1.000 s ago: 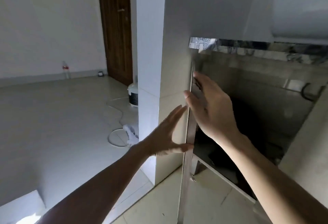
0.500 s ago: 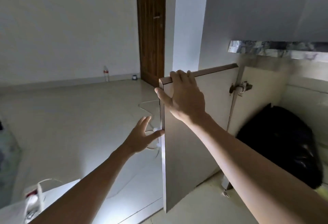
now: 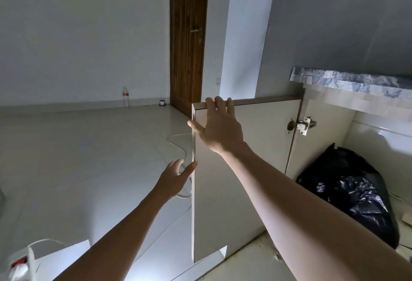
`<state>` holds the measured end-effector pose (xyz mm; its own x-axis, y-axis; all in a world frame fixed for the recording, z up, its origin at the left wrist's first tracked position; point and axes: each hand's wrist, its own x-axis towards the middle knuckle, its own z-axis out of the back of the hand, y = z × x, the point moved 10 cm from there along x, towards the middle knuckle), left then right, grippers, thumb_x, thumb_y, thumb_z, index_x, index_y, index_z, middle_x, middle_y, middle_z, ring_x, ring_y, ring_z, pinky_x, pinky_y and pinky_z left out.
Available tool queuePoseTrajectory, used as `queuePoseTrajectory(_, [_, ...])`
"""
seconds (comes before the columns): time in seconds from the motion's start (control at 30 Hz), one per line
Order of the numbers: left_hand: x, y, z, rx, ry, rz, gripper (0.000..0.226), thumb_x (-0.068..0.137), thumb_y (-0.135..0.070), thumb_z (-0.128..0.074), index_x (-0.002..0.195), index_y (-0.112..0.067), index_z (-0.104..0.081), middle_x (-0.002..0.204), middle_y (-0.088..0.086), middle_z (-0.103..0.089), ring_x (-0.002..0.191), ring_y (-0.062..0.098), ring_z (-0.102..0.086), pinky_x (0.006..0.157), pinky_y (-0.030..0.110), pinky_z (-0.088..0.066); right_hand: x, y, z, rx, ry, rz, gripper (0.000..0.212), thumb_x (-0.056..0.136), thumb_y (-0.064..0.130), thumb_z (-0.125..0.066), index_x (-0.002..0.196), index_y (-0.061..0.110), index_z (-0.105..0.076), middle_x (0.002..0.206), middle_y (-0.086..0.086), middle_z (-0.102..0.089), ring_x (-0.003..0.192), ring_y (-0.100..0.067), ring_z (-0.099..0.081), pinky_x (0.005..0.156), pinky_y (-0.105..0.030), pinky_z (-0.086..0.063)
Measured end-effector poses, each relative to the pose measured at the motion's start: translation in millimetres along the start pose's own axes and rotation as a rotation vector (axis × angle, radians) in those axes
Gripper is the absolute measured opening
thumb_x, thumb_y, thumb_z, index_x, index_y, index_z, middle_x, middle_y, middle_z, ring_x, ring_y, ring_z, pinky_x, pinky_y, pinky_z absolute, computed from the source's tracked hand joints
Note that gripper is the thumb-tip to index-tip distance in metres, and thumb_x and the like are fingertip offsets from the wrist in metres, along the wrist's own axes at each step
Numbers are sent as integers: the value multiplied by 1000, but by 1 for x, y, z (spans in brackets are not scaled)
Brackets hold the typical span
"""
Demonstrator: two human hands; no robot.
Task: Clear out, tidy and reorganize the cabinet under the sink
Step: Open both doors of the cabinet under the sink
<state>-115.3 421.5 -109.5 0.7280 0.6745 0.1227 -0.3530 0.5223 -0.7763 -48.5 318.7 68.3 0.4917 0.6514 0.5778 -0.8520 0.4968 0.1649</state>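
Far left bottom: white power strip [image 3: 19, 264] with red switch on the floor, cord looping off it; water bottle [image 3: 126, 96] stands against the back wall, wooden door [image 3: 188, 35] further right. Left hand [image 3: 176, 177] fingers straight and spread, thumb tip touching the free vertical edge of the cabinet door [image 3: 234, 191], holding nothing. Right hand [image 3: 219, 128] laid over the door's top corner, fingers hooked over the top edge, thumb out along the side edge. Door is swung open, standing edge-on toward the room, hinge [image 3: 304, 125] visible on its right side. Inside the cabinet under the marble-pattern table edge [image 3: 347, 79]: black plastic bag [image 3: 356, 194] sitting on the cabinet floor, just right of the door
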Motion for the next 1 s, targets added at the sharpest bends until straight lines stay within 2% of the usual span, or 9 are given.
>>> queuePoseTrajectory(0.13, [1,-16,12,24,-79,-58,67,94,-56,-41,143,-10,-38,151,9,-36,136,22,-38,109,33,-31,6,1,-6,-30,78,-5,75,88,61,-44,146,19,-20,155,-3,-19,147,-34,-1,97,-50,-46])
queuePoseTrajectory(0.23, [-13,-43,41,-78,-329,-152,77,80,-59,-44,135,-4,-46,139,16,-45,121,27,-51,98,32,-40,10,-2,-6,-36,155,-11,85,86,60,-51,148,16,-15,158,0,-15,148,-30,-1,106,-50,-37])
queuePoseTrajectory(0.33, [-47,-98,63,9,-666,-463,56,84,-47,-47,119,-4,-52,117,19,-56,102,32,-58,87,44,-51,4,-17,3,53,233,-67,94,84,57,-57,152,18,-4,161,-2,-5,148,-26,-5,114,-45,-24])
queuePoseTrajectory(0.4, [-63,-134,49,-14,-685,-672,38,85,-36,-51,109,-6,-54,104,16,-62,87,27,-63,77,41,-54,-13,-43,15,113,236,-132,92,88,53,-55,152,20,1,161,-4,1,147,-27,-10,115,-40,-24])
queuePoseTrajectory(0.5, [-64,-176,-5,-96,-409,-860,30,87,-30,-51,95,-4,-64,90,10,-67,71,10,-59,66,26,-54,-60,-103,39,104,168,-230,83,92,41,-54,152,14,-4,160,-6,-7,146,-24,-16,115,-33,-20])
queuePoseTrajectory(0.6, [-48,-199,-81,-140,-63,-800,32,86,-37,-47,91,-11,-66,87,2,-67,66,10,-58,64,29,-55,-122,-181,67,55,119,-400,72,91,33,-58,147,9,-21,152,-8,-26,139,-22,-30,110,-27,-24])
queuePoseTrajectory(0.73, [-53,-244,-196,-141,323,-741,20,88,-22,-60,99,-6,-66,96,11,-70,79,24,-64,77,35,-54,-213,-278,127,-105,29,-667,59,89,28,-62,138,6,-39,140,-13,-40,129,-24,-40,104,-25,-30])
queuePoseTrajectory(0.9, [-104,-313,-308,-192,696,-767,37,90,-21,-61,124,-6,-57,119,10,-66,102,22,-64,92,27,-49,-273,-328,216,-392,-154,-766,41,82,13,-70,116,-5,-56,118,-21,-57,116,-33,-51,92,-21,-32])
queuePoseTrajectory(1.0, [-126,-346,-353,-229,832,-776,50,92,-27,-60,136,-9,-46,133,7,-57,115,21,-59,96,27,-44,-276,-337,252,-530,-240,-749,44,81,10,-70,118,-7,-54,125,-24,-53,123,-36,-47,102,-29,-33])
